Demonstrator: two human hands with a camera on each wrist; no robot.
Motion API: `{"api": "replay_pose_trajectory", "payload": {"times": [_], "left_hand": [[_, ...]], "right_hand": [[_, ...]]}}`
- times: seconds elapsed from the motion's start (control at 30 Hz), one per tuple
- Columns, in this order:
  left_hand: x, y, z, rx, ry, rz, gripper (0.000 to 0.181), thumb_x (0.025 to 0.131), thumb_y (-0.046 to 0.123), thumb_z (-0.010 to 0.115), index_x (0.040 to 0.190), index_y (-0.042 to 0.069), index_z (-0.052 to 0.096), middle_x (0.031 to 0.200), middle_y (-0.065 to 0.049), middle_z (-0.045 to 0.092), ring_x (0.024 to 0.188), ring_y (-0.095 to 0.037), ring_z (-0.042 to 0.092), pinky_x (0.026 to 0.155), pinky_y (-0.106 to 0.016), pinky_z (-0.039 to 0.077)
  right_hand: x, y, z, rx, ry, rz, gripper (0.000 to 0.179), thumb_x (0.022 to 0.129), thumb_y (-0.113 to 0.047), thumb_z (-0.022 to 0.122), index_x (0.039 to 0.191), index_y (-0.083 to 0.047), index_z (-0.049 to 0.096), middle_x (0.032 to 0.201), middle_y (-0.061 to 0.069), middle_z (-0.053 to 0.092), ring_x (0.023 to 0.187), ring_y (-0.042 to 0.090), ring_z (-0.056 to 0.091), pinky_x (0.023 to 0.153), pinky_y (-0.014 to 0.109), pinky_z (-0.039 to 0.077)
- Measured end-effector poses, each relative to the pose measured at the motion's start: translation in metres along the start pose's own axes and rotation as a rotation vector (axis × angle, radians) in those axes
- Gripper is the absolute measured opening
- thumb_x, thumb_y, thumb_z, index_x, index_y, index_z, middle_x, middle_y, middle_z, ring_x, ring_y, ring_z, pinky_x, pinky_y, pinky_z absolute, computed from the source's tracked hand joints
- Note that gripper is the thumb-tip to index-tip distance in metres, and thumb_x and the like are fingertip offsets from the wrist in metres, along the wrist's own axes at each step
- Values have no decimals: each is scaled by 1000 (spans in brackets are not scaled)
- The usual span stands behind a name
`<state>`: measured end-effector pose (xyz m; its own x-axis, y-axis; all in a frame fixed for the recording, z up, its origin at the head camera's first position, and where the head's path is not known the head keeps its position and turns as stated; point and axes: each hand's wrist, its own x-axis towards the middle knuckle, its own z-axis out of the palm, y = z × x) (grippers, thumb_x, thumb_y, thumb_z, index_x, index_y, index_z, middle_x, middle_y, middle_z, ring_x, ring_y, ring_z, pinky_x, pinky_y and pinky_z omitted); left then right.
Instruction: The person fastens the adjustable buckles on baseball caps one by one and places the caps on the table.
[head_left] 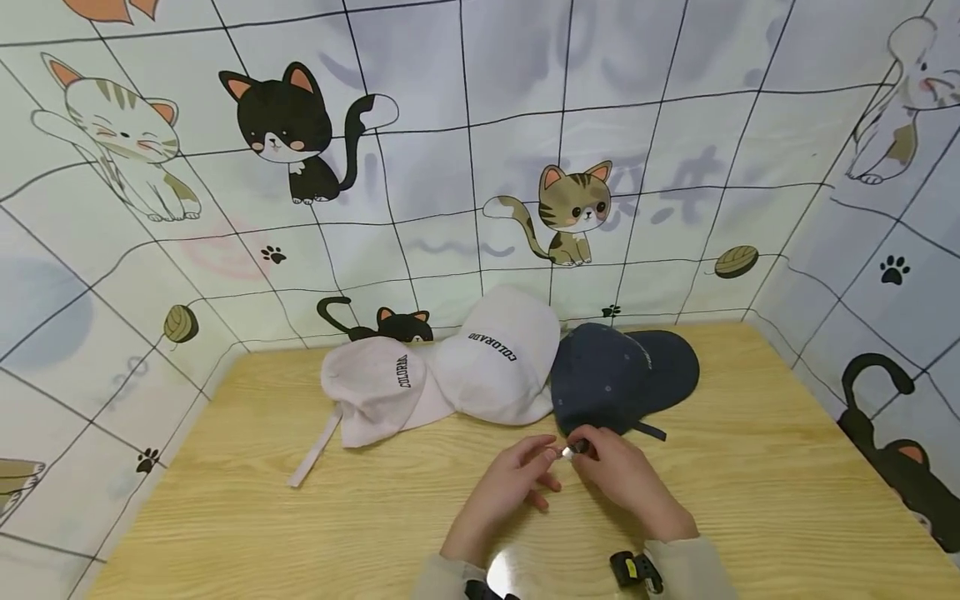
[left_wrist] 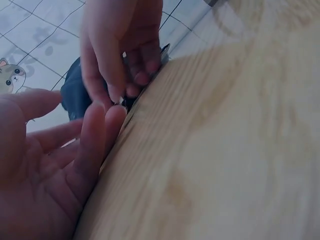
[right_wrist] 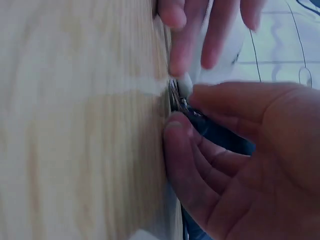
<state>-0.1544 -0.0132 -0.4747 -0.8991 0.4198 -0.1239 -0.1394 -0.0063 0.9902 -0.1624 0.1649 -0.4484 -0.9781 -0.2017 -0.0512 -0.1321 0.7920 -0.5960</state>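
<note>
A navy cap lies on its side at the back of the table, its strap end sticking out in front. At its near edge, my right hand pinches a small shiny metal strap buckle between thumb and fingers. From the other side my left hand reaches in, fingertips right at the buckle and fingers loosely spread. In the right wrist view the buckle shows between the right thumb and forefinger, partly hidden. The left wrist view shows the left fingers beside the right hand.
Left of the navy cap stand a white cap and a pale pink cap with its strap hanging out. The wooden table meets cat-print cloth walls at the back and sides.
</note>
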Motion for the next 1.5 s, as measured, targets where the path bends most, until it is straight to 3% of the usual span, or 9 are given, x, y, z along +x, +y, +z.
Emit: {"api": "replay_pose_trajectory", "payload": {"times": [0.07,0.17,0.3,0.57,0.77,0.9,1.03,1.23,1.5], "left_hand": [[1,1,-1,-12,-19,-7,43,91,33,50,127,9,47,115,-9,57,81,-25,62,51,-31,50],[2,1,-3,-24,-37,-7,41,92,31,49,127,9,48,118,-8,55,85,-27,61,52,-31,50],[0,0,-4,-42,-39,-23,40,92,29,49,126,9,49,121,-8,52,87,-28,61,51,-30,50],[-2,-5,-5,-51,-34,-26,40,92,30,50,126,9,49,121,-10,52,86,-26,62,52,-29,50],[-1,-6,-7,-97,-1,27,41,93,28,48,128,7,46,122,-14,50,89,-31,61,56,-34,52],[-1,-5,-10,-159,21,56,44,93,28,47,133,9,40,128,-16,45,100,-35,56,63,-37,52],[0,-4,-11,-201,33,75,49,93,26,47,138,12,32,136,-15,37,109,-35,50,69,-40,51],[6,-4,-14,-246,70,83,58,91,24,52,141,20,23,142,-10,27,117,-31,43,76,-42,48],[5,-3,-17,-248,-3,109,60,90,25,54,141,16,23,141,-13,28,117,-33,43,83,-44,45]], "right_hand": [[1,2,-3,47,-6,30,15,86,-19,60,100,-15,57,70,-3,49,58,12,44,53,29,36],[4,4,-4,91,-2,62,30,88,-25,58,115,-13,51,66,-2,50,51,13,45,48,28,36],[4,5,-1,69,-17,88,46,86,-29,59,126,-10,45,67,-1,49,51,14,43,46,28,35],[-3,6,3,13,1,119,26,81,-32,65,97,-13,57,63,-1,47,52,15,41,47,28,32],[-4,8,-1,-75,118,29,15,78,-28,68,78,-17,57,60,-5,45,51,12,40,48,27,32],[-4,4,-8,-98,189,-42,16,80,-28,66,75,-19,54,62,-6,43,53,10,39,49,27,31],[-9,-7,-22,-17,275,-89,18,82,-32,64,76,-20,52,66,-7,42,56,10,40,52,26,33],[-21,-25,-46,217,442,-197,17,83,-34,62,79,-22,51,70,-7,44,60,9,43,51,23,36],[-34,-42,-63,376,430,-293,10,85,-24,62,84,-21,52,75,-6,48,62,10,48,53,24,42]]}}
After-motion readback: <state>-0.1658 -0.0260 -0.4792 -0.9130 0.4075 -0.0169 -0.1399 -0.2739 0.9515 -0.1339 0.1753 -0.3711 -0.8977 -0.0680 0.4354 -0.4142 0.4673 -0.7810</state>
